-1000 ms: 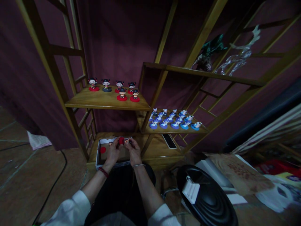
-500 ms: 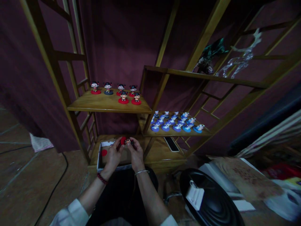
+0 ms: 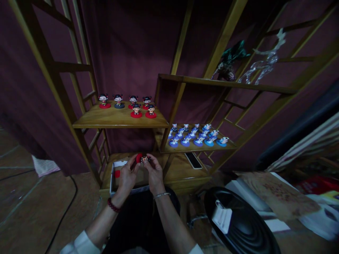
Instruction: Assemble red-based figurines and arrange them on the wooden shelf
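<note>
My left hand (image 3: 127, 177) is closed on the round red base (image 3: 138, 157) of a small black-haired figurine (image 3: 145, 159). The figurine lies sideways between my hands, and my right hand (image 3: 155, 175) grips its body with thumb and fingers. Whether base and body are joined is hard to see behind my fingers. Below them stands an open shallow box (image 3: 112, 181) with a red piece (image 3: 117, 173) inside. Several similar figurines (image 3: 136, 110) stand upright on red bases on the upper left shelf (image 3: 106, 120); one has a dark base (image 3: 119, 105).
Several purple, blue and white figurines (image 3: 198, 141) stand on the right shelf. A phone (image 3: 193, 161) lies on the bottom board. Higher up are a clear deer ornament (image 3: 265, 63) and a dark green ornament (image 3: 233, 58). A black stool (image 3: 246, 225) bearing a white mask (image 3: 222, 218) is at right.
The view has shifted slightly, so the shelves sit a little further left. Both hands keep hold of the figurine in nearly the same pose.
</note>
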Tool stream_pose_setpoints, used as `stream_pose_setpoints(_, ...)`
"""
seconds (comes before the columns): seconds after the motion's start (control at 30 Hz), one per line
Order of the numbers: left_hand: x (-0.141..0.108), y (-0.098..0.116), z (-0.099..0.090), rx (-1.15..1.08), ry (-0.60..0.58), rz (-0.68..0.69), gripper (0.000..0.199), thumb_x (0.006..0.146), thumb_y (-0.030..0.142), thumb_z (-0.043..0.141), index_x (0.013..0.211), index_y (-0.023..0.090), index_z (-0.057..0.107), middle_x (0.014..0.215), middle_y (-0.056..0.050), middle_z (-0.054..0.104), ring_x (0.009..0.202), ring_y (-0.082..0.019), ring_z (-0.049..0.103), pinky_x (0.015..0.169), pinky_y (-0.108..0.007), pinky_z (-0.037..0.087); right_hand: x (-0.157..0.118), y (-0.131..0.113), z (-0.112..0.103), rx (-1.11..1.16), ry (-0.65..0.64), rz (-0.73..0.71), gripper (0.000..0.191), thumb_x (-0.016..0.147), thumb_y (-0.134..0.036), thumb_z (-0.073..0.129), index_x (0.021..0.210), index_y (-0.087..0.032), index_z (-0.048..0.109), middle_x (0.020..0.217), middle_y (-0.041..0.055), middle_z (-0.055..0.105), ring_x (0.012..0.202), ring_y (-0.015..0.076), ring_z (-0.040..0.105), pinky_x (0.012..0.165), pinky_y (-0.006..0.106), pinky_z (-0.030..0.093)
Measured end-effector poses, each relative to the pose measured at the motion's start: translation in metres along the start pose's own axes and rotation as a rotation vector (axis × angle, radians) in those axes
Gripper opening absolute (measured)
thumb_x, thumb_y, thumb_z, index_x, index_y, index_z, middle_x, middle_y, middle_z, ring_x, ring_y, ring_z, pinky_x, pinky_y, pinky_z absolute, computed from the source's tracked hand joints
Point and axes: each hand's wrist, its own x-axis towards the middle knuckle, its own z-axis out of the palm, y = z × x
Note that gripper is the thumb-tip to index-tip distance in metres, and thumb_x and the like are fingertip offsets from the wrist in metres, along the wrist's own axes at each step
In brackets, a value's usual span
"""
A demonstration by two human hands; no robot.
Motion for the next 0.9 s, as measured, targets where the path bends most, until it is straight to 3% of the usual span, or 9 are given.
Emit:
stream_pose_setpoints(0.37,-0.003,0.019,0.001,0.014,-0.001,0.014,0.034,0.073,0.025,0.06,0.107,0.02,0.061,0.108,-0.005,0.067,0.102,-0.019,0.061,0.093,-0.031,0.044,-0.004,-0.007,0.002,0.05,0.006,-0.009,0.037,0.057,-0.03,0.076,0.091,-0.02,0.064,0.082,-0.001,0.066,0.075,0.0124,0.06,0.074,0.026,0.047)
stream_pose_setpoints(0.67,-0.004,0.017,0.004,0.012,0.019,0.049,0.035,0.073,0.032,0.061,0.107,0.021,0.062,0.108,-0.004,0.067,0.101,-0.019,0.06,0.093,-0.031,0.044,-0.009,-0.01,0.005,0.032,0.023,-0.052,0.03,0.058,-0.03,0.074,0.084,-0.02,0.064,0.079,-0.0017,0.066,0.073,0.0125,0.059,0.072,0.026,0.048)
stream_pose_setpoints(0.9,-0.009,0.029,0.001,0.016,0.027,0.068,0.036,0.076,0.036,0.055,0.106,0.018,0.065,0.105,-0.006,0.069,0.098,-0.021,0.061,0.09,-0.032,0.046,-0.013,-0.018,0.005,0.019,-0.002,-0.081,0.028,0.06,-0.029,0.073,0.084,-0.021,0.065,0.08,-0.0018,0.066,0.076,0.0134,0.059,0.075,0.027,0.047)
